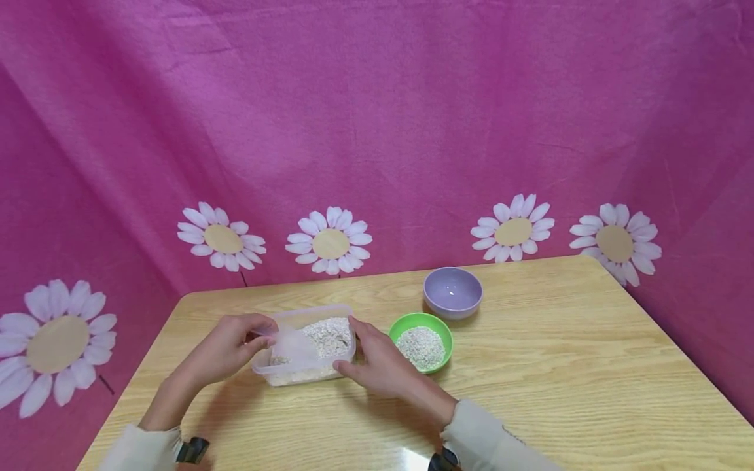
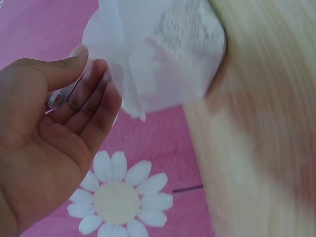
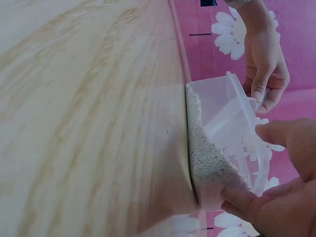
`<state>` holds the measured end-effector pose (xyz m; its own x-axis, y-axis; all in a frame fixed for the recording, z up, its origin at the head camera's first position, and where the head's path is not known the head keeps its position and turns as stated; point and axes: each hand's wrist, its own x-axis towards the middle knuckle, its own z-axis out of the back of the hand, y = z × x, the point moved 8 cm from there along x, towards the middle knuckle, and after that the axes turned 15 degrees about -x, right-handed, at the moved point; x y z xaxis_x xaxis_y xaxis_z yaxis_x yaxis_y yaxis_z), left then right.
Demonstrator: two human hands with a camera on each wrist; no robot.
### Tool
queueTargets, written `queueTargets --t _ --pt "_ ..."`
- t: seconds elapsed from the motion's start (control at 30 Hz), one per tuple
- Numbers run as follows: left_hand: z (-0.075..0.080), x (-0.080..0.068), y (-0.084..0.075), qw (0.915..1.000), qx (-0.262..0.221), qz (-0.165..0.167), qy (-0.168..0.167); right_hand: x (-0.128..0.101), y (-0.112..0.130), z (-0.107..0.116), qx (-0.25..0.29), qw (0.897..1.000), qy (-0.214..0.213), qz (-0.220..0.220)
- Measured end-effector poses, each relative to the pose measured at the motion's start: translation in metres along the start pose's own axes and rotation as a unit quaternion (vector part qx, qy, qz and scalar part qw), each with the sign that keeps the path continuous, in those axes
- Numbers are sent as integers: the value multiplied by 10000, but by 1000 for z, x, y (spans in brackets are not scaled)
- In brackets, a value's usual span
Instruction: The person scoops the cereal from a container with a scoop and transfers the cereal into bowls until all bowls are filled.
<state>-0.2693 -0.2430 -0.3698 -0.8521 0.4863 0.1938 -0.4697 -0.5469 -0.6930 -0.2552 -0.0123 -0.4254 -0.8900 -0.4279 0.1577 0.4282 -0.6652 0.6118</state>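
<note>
My left hand (image 1: 226,347) pinches the handle (image 2: 60,98) of a translucent plastic scoop (image 1: 294,350) between thumb and fingers. The scoop dips into the left part of a clear plastic container (image 1: 303,376) of pale, oat-like flakes (image 1: 330,335). These flakes pile up higher toward the container's right end, as the right wrist view shows through its wall. There my right hand (image 1: 383,363) grips the container, thumb on the near side and fingers on the far side. Just right of that hand stands a green bowl (image 1: 449,333) holding similar pale flakes.
A purple bowl (image 1: 452,291) stands behind and to the right of the green one, near the table's back edge. The wooden table (image 1: 559,366) meets a pink cloth (image 1: 377,131) with printed white daisies at the back.
</note>
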Motion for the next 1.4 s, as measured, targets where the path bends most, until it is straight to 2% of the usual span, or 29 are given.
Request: queueTargets --t 0.17,0.53,0.73,0.9,1.13,1.4 --pt "-13 0 -2 9991 -406 121 8 1 -1 -1 61 9999 -106 -23" --pt "-35 5 5 9944 -932 424 -272 1 -3 -3 144 9997 -219 -30" --pt "-45 9 6 9937 -911 579 -306 1 -3 -2 86 9996 -262 -91" --pt "-46 10 6 9937 -829 679 -314 1 -2 -4 1 9997 -238 -72" --pt "-43 9 8 9940 -908 514 -340 0 -2 -4 223 9996 -160 -33" --pt "-26 -1 13 9892 -1232 434 -671 -3 -3 7 371 9991 -26 -227"
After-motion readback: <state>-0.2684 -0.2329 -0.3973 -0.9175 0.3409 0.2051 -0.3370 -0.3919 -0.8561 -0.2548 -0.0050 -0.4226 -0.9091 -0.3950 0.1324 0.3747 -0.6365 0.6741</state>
